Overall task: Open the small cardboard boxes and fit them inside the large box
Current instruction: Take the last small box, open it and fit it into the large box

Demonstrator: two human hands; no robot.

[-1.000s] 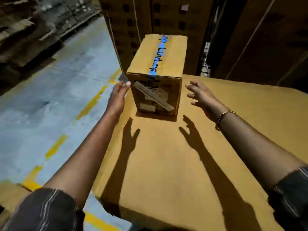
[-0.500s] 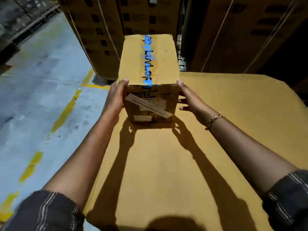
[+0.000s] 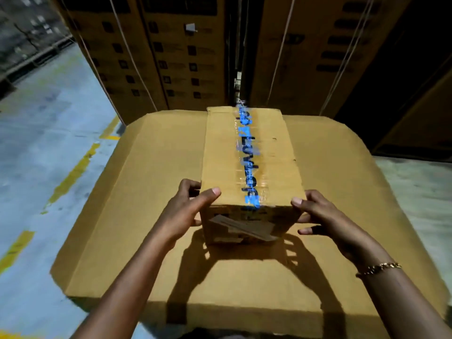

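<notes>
A small cardboard box (image 3: 220, 152), sealed along its top with clear tape printed in blue, stands on the closed top of the large cardboard box (image 3: 151, 192). A torn paper label hangs on its near face. My left hand (image 3: 186, 214) grips the box's near left corner, thumb on the top edge and fingers curled round the side. My right hand (image 3: 320, 214) grips the near right corner the same way, thumb on top. A gold bracelet (image 3: 378, 268) circles my right wrist.
Tall stacks of strapped cartons (image 3: 151, 57) rise behind the large box, with a dark gap between them. Grey concrete floor (image 3: 36, 143) with yellow line marks lies to the left, and more floor shows at right.
Both hands went from reaching beside the small box to gripping its near corners. The box now sits closer to me, nearer the middle of the large box's top.
</notes>
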